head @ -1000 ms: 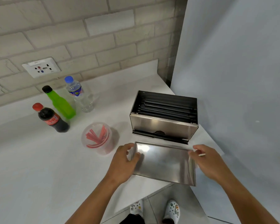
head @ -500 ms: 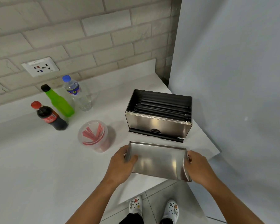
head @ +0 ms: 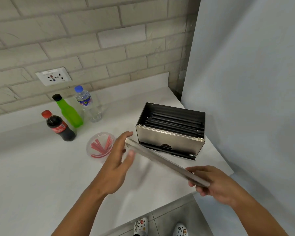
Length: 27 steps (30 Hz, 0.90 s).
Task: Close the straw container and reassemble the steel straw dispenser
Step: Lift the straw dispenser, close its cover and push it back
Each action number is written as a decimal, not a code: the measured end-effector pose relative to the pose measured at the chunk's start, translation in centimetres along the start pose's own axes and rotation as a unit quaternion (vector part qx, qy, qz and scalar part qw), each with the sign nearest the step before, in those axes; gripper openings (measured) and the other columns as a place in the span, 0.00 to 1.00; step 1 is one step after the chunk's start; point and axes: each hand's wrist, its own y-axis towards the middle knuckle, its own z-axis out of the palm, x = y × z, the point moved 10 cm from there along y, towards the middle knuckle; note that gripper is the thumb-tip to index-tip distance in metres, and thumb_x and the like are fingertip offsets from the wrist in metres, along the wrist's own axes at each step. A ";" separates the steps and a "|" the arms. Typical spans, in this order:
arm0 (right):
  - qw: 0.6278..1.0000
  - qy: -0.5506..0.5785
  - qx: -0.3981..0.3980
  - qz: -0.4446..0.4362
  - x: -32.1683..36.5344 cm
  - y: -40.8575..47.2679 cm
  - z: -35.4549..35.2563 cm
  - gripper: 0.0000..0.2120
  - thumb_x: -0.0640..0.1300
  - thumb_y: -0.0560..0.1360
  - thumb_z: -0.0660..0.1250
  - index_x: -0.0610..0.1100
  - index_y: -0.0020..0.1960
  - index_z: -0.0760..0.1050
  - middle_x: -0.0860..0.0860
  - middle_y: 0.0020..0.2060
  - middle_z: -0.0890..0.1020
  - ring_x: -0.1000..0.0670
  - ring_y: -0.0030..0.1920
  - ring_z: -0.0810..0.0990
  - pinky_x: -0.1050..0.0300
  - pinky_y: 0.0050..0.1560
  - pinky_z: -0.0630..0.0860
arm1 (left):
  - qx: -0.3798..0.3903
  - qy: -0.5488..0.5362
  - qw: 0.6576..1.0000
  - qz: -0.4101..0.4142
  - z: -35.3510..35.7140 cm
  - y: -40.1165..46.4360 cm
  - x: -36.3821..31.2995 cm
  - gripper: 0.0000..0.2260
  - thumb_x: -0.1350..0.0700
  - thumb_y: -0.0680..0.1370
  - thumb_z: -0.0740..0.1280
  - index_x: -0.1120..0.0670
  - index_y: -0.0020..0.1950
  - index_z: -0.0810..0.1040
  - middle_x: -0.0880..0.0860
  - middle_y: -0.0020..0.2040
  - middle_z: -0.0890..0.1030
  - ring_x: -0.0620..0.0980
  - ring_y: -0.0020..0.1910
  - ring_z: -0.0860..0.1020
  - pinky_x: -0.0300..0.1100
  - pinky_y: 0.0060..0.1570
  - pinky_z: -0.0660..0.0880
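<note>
**Lid held edge-on, just short of the open box**

Steel lid (head: 162,160) in the air over the counter (head: 41,176), seen nearly edge-on, long axis slanting from upper left down to lower right. Far end held by the left hand (head: 116,165), thumb on the near face and fingers over the top corner; near end pinched in the right hand (head: 216,184), fingers wrapped under the edge. Both grips closed on the lid, one at each short end.

Open box (head: 170,132) just beyond the lid and a little right, top uncovered, dark straws lying lengthwise inside. Box's long axis close to level across the view, lid's tilted against it. Left end of the lid nearer the box's left corner; right end well short of the right corner. Probably needed next: swing of the right end up and forward, then flat descent onto the rim.

Further left, round tub (head: 100,145) of red straws, no cover seen on it, just beside the left hand. Three bottles (head: 68,113) behind.
</note>
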 end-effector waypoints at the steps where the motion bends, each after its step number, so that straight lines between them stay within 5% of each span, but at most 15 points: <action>1: 1.000 0.016 0.013 0.005 0.4 -0.5 0.4 0.12 0.38 0.83 0.61 0.36 0.57 0.83 0.39 0.36 0.83 0.49 0.26 0.75 0.59 0.29 0.72 | 0.000 0.008 1.000 0.016 0.0 0.3 -0.7 0.27 0.34 0.78 0.60 0.38 0.77 0.63 0.33 0.72 0.69 0.39 0.75 0.68 0.40 0.73 0.66; 4: 0.999 0.045 0.020 0.020 1.4 -1.6 1.1 0.17 0.39 0.86 0.54 0.33 0.59 0.79 0.37 0.39 0.85 0.48 0.27 0.77 0.57 0.29 0.74 | -0.075 -0.006 0.996 0.049 -1.6 1.3 -2.3 0.17 0.45 0.82 0.65 0.48 0.69 0.71 0.31 0.60 0.78 0.36 0.64 0.77 0.32 0.63 0.73; 7: 0.999 0.031 0.010 -0.006 3.4 -2.9 1.4 0.20 0.41 0.86 0.48 0.33 0.61 0.77 0.34 0.46 0.88 0.43 0.36 0.82 0.49 0.41 0.80 | -0.132 -0.029 0.989 0.058 -2.8 2.5 -3.1 0.09 0.57 0.82 0.64 0.54 0.63 0.73 0.37 0.52 0.83 0.32 0.52 0.80 0.27 0.53 0.74; 9: 0.999 0.005 -0.003 -0.051 5.2 -3.8 1.2 0.26 0.56 0.86 0.50 0.37 0.57 0.79 0.36 0.49 0.88 0.40 0.44 0.85 0.44 0.52 0.80 | -0.157 -0.041 0.985 0.055 -3.4 3.2 -3.0 0.07 0.60 0.84 0.64 0.56 0.61 0.73 0.44 0.51 0.82 0.31 0.47 0.80 0.27 0.49 0.74; 12: 0.987 -0.060 -0.018 -0.151 8.0 -5.4 1.2 0.43 0.81 0.67 0.55 0.46 0.58 0.82 0.45 0.51 0.90 0.46 0.54 0.88 0.50 0.59 0.79 | -0.198 -0.036 0.978 0.051 -4.3 3.9 -3.7 0.05 0.59 0.84 0.63 0.57 0.59 0.74 0.45 0.47 0.80 0.31 0.43 0.79 0.26 0.46 0.73; 13: 0.978 -0.087 -0.031 -0.190 9.1 -6.1 1.3 0.43 0.81 0.66 0.58 0.46 0.58 0.83 0.48 0.50 0.90 0.50 0.54 0.88 0.53 0.60 0.78 | -0.207 -0.034 0.976 0.052 -4.5 4.1 -4.0 0.04 0.58 0.85 0.63 0.57 0.58 0.74 0.44 0.46 0.79 0.31 0.41 0.79 0.26 0.45 0.73; 15: 0.955 -0.141 -0.066 -0.253 10.7 -7.4 1.3 0.27 0.73 0.71 0.66 0.52 0.56 0.83 0.53 0.43 0.90 0.58 0.48 0.87 0.61 0.56 0.78 | -0.216 -0.036 0.974 0.050 -4.6 4.6 -4.6 0.05 0.55 0.84 0.63 0.56 0.56 0.75 0.42 0.44 0.79 0.32 0.40 0.78 0.25 0.43 0.73; 17: 0.918 -0.196 -0.143 -0.314 12.4 -8.6 0.5 0.12 0.65 0.72 0.68 0.60 0.46 0.82 0.54 0.34 0.86 0.55 0.36 0.84 0.66 0.40 0.76 | -0.217 -0.033 0.974 0.050 -4.6 5.2 -5.0 0.07 0.51 0.84 0.63 0.54 0.53 0.75 0.37 0.39 0.80 0.32 0.38 0.78 0.25 0.41 0.72; 21: 0.836 -0.273 -0.268 -0.394 14.1 -10.1 -1.3 0.18 0.65 0.74 0.69 0.55 0.34 0.73 0.51 0.35 0.76 0.49 0.35 0.77 0.67 0.33 0.70 | -0.189 -0.015 0.980 0.058 -3.9 6.4 -6.2 0.06 0.49 0.84 0.63 0.47 0.49 0.74 0.31 0.36 0.79 0.33 0.36 0.76 0.26 0.39 0.70; 24: 0.823 -0.238 -0.290 -0.427 15.5 -10.8 -1.8 0.06 0.59 0.75 0.69 0.59 0.44 0.78 0.55 0.42 0.79 0.51 0.43 0.81 0.66 0.40 0.75 | -0.131 -0.016 0.990 0.054 -3.2 7.6 -6.5 0.06 0.50 0.82 0.68 0.45 0.59 0.77 0.35 0.46 0.83 0.37 0.46 0.82 0.30 0.48 0.76; 27: 0.822 -0.186 -0.307 -0.442 16.7 -10.9 -2.7 0.14 0.56 0.73 0.69 0.59 0.59 0.78 0.58 0.45 0.83 0.56 0.46 0.82 0.72 0.45 0.76 | -0.099 0.019 0.993 0.057 -3.1 8.8 -7.0 0.18 0.43 0.77 0.72 0.40 0.66 0.75 0.49 0.58 0.79 0.50 0.55 0.82 0.50 0.59 0.81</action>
